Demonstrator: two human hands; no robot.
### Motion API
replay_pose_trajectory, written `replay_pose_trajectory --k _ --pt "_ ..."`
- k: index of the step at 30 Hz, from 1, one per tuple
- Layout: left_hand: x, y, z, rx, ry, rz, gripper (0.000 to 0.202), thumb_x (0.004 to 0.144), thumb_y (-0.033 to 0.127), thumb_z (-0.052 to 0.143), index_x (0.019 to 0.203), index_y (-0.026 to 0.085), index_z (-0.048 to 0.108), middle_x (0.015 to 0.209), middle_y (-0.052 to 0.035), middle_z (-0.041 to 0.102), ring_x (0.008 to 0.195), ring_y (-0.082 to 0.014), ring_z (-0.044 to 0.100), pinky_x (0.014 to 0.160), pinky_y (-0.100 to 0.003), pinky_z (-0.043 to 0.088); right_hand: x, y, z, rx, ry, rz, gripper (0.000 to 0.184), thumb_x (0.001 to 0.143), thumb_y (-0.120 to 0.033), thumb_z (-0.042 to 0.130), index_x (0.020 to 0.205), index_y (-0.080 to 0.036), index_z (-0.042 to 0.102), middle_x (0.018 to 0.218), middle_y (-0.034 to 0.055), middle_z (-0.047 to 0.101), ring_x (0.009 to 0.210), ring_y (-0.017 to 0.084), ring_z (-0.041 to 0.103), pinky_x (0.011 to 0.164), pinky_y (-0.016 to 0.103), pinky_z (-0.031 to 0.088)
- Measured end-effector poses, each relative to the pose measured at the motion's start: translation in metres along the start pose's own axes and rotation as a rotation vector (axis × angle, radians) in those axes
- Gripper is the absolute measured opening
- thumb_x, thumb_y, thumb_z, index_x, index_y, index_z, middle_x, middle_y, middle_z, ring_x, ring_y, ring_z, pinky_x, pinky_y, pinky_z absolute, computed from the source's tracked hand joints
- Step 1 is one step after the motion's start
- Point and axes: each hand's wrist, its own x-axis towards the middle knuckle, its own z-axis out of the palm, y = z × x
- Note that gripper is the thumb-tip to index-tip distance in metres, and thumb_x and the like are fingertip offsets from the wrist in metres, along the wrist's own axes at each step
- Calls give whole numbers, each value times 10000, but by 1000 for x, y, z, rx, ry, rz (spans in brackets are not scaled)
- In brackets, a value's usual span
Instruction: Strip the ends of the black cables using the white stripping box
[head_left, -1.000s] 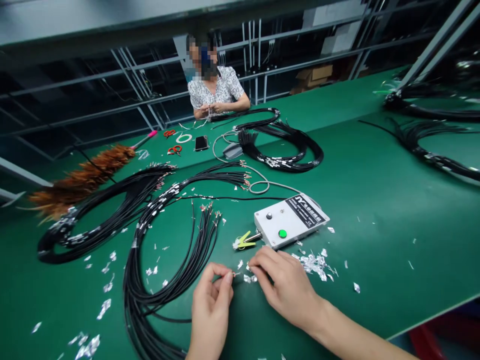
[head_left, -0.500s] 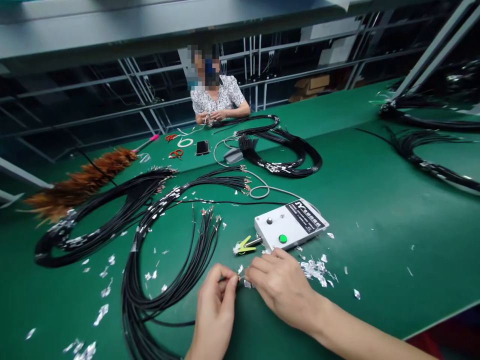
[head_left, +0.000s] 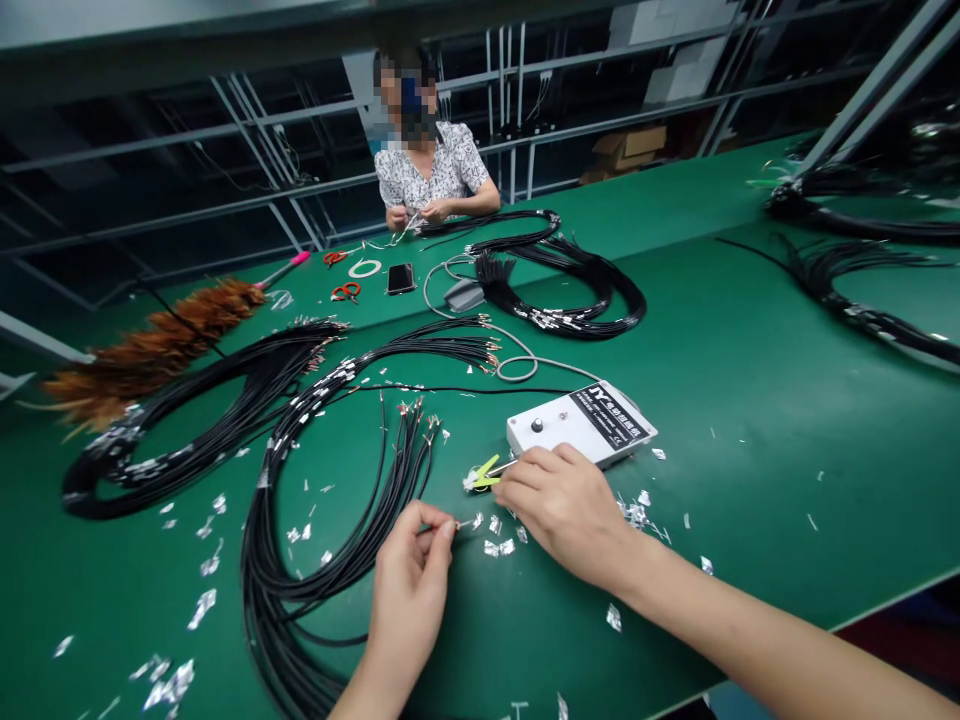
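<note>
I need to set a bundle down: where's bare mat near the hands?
Best is the green mat right of the white control box, up to the far-right cable bundle: only stray foil scraps. Crowded: black cable loops left of the left hand, which pinches a wire end; scrap pile beside the right hand.

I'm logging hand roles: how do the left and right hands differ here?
The left hand is curled, pinching a wire end between thumb and forefinger; the right hand lies flatter, palm down, reaching the yellow-green clip beside the white box. Both are bare, above the green table.
</note>
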Motion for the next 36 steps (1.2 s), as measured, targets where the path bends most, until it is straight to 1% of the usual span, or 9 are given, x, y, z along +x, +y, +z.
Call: replay_pose_trajectory --k 3,6,8,11,15,27,30,33,36 --pt "11 -2 0 -22 -1 -39 244 782 401 599 708 188 506 540 75 406 450 -84 353 427 -188 273 9 7 6 -107 -71 22 98 855 -210 683 942 -173 657 1013 48 709 947 204 558 756 349 295" --pt "21 -5 2 -12 2 -43 251 771 416 587 706 195 487 494 100 352 413 -75 303 407 -186 219 18 8 14 -188 -151 4 28 857 -138 655 875 -160 655 912 46 704 888 203 555 750 352 291" --pt "27 -7 3 -1 10 -41 241 767 412 578 706 201 481 483 105 342 405 -75 298 405 -189 207 22 10 18 -199 -165 -13 110 877 -99 610 798 -167 646 810 29 685 834 194 545 740 349 284" --pt "33 -10 7 20 22 -30 218 759 394 572 697 206 481 489 99 360 412 -81 320 408 -192 213 25 12 19 -197 -180 -30 197 895 -98 583 719 -177 627 708 13 648 774 185 524 742 350 279" --pt "38 -13 11 55 26 -12 195 754 381 559 688 208 495 508 83 398 433 -96 375 412 -197 240 29 13 16 -200 -201 -37 197 891 -105 591 712 -177 630 681 12 634 754 182 513 761 355 277" --pt "40 -9 15 120 34 23 170 762 353 546 673 214 502 531 63 449 479 -126 482 442 -211 329 30 8 10 -152 -261 13 87 828 -93 614 791 -166 643 811 49 673 858 221 557 840 405 287" --pt "41 -9 14 124 34 22 172 759 360 547 674 216 504 532 59 451 489 -136 494 441 -214 331 23 12 1 -70 -176 29 74 853 -141 624 919 -162 650 956 63 710 946 229 582 855 404 302" --pt "40 -10 14 117 32 15 182 765 370 550 677 215 510 529 59 448 484 -137 492 439 -216 325 1 20 -16 38 63 103 150 896 -140 579 1035 -174 623 1071 55 716 1004 215 603 861 383 334" --pt "40 -11 13 104 26 7 190 764 377 567 681 212 522 511 66 442 458 -130 473 430 -213 309 -30 25 -29 107 278 230 180 912 -66 485 997 -179 597 1083 66 725 1053 212 607 863 364 375"
